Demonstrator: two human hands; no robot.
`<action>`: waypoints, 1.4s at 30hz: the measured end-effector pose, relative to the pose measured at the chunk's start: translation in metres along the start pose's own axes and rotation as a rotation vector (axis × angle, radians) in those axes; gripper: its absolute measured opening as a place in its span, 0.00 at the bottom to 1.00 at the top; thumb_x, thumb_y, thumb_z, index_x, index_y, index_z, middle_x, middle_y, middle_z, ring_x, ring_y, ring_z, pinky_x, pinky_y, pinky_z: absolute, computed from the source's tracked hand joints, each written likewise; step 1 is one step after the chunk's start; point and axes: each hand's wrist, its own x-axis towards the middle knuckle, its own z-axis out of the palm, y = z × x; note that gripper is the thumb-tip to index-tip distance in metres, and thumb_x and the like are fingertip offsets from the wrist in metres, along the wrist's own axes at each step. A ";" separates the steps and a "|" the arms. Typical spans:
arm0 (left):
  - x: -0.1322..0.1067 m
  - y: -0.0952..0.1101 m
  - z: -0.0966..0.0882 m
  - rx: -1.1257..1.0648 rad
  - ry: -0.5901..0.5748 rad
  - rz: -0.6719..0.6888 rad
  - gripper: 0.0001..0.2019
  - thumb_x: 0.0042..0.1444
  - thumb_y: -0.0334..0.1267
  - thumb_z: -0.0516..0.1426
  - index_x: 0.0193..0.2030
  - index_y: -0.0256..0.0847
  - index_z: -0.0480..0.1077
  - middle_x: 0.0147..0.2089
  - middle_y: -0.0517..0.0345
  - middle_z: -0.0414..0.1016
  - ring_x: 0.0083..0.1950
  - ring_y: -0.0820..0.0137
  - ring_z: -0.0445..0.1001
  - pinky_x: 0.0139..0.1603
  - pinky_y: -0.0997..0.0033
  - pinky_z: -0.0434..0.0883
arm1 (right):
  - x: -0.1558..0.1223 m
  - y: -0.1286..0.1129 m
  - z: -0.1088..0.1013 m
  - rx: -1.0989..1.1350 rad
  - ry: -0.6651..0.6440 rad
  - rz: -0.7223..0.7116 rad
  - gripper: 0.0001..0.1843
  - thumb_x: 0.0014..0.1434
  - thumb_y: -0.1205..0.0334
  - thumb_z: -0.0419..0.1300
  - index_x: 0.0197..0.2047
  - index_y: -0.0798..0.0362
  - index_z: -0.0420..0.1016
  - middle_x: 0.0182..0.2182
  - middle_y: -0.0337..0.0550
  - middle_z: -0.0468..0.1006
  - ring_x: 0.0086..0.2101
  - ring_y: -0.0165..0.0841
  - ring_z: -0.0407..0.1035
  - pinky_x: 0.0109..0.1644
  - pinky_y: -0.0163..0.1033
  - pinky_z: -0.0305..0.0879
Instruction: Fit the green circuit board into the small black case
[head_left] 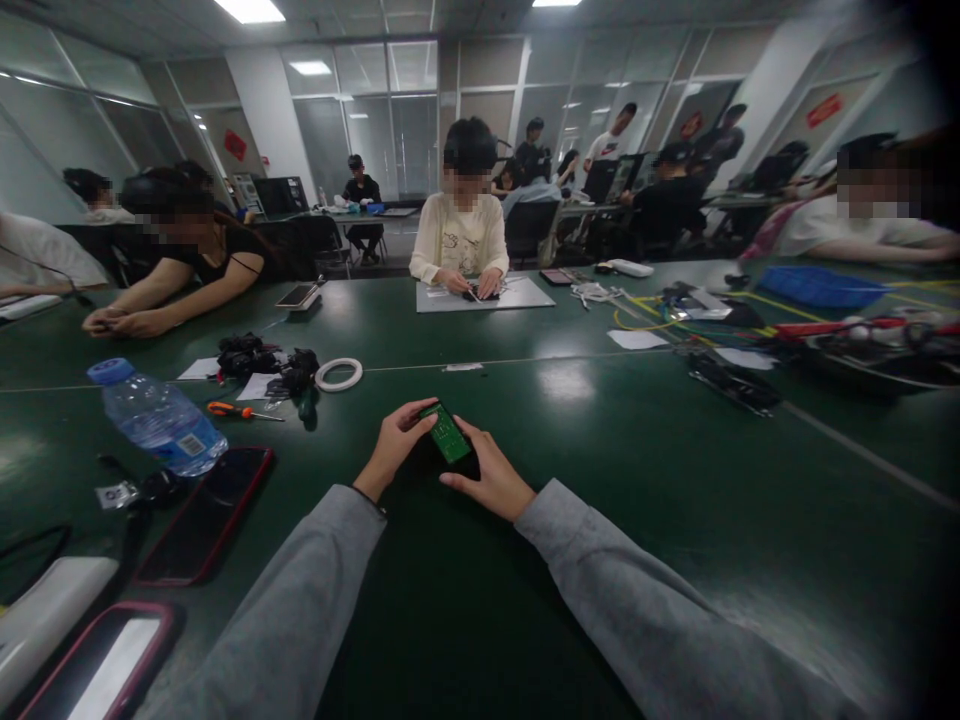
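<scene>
A small green circuit board (451,440) is between my two hands above the green table, its face tilted up towards me. It appears to sit in a black casing, whose dark edge shows around it. My left hand (391,447) grips the far left end, thumb on the board's face and fingers behind. Along the right edge, my right hand (493,474) is closed around the same piece, with its thumb at the near corner. Fingers underneath the board are mostly hidden.
On my left are a water bottle (161,420), an orange screwdriver (244,411), a red-edged phone (214,515), black cable bundles (296,375) and a white tape ring (339,374). A blue tray (821,286) lies far right among wires. Across the table, a person (461,230) works on a white board.
</scene>
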 end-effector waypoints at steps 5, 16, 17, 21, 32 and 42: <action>-0.003 0.005 -0.001 -0.033 -0.051 -0.012 0.19 0.51 0.41 0.61 0.51 0.41 0.72 0.55 0.51 0.73 0.57 0.62 0.70 0.60 0.58 0.64 | 0.004 0.005 -0.005 0.440 -0.036 0.121 0.35 0.63 0.45 0.51 0.66 0.53 0.47 0.49 0.50 0.68 0.50 0.37 0.65 0.57 0.50 0.62; -0.009 0.003 0.016 -0.167 -0.096 -0.024 0.19 0.51 0.40 0.61 0.50 0.41 0.73 0.55 0.49 0.73 0.56 0.61 0.70 0.60 0.56 0.64 | 0.007 0.001 -0.004 0.599 -0.040 0.198 0.34 0.59 0.55 0.57 0.64 0.51 0.47 0.49 0.49 0.69 0.48 0.37 0.69 0.51 0.48 0.70; -0.009 0.003 0.017 -0.175 -0.099 -0.020 0.19 0.51 0.40 0.61 0.50 0.40 0.73 0.55 0.49 0.73 0.57 0.61 0.70 0.60 0.56 0.63 | 0.007 0.001 -0.003 0.587 -0.035 0.199 0.33 0.59 0.56 0.56 0.64 0.51 0.47 0.49 0.49 0.69 0.48 0.37 0.69 0.51 0.48 0.70; -0.007 0.000 0.019 -0.226 -0.092 -0.016 0.22 0.50 0.38 0.62 0.54 0.40 0.69 0.57 0.48 0.70 0.59 0.61 0.67 0.62 0.55 0.61 | 0.008 0.000 -0.002 0.593 0.064 0.194 0.32 0.57 0.55 0.57 0.62 0.51 0.51 0.47 0.48 0.70 0.48 0.36 0.68 0.54 0.48 0.67; -0.004 -0.009 0.028 -0.204 -0.210 -0.078 0.33 0.45 0.35 0.66 0.59 0.39 0.61 0.59 0.41 0.66 0.60 0.58 0.67 0.61 0.51 0.63 | 0.009 0.006 -0.001 0.565 0.293 0.167 0.31 0.58 0.54 0.56 0.61 0.51 0.51 0.50 0.50 0.68 0.50 0.38 0.67 0.55 0.49 0.67; -0.003 -0.014 0.024 -0.175 -0.098 -0.038 0.30 0.48 0.38 0.64 0.58 0.39 0.61 0.54 0.46 0.71 0.55 0.61 0.70 0.59 0.52 0.66 | 0.022 0.008 0.004 0.525 0.234 0.118 0.31 0.60 0.56 0.54 0.63 0.51 0.48 0.52 0.49 0.66 0.53 0.36 0.64 0.57 0.47 0.64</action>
